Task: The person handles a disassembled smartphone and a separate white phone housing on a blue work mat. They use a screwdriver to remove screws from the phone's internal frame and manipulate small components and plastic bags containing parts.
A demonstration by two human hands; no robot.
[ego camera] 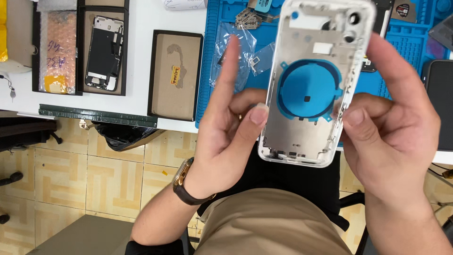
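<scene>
Holding an empty phone housing [314,85] between them, both hands are raised above the person's lap at the near edge of a white table [141,56]. Left hand [226,137]: thumb tip pressed against the housing's left edge near its lower end, index finger extended upward and free of the frame, remaining fingers curled behind, so the hand pinches rather than wraps; a brown-strapped wristwatch [183,182] sits on the wrist. Right hand [396,137]: thumb laid on the right edge, index finger running up along the same side, gripping the frame. Housing: silver, inner face turned toward the camera, long axis running nearly vertical in the view and leaning slightly right at the top; the end with the camera cutouts points away from the person, the lower end toward the lap. A blue ring-shaped film [309,89] lies at the centre of the inner face. Behind the housing, a blue work mat [217,71] carries a clear plastic bag [240,56] and small metal tools [247,19]. Farther left on the table lie a shallow black tray with a brown liner [175,75], a tray with a phone screen assembly [104,52], and a tray with bubble wrap [57,52].
</scene>
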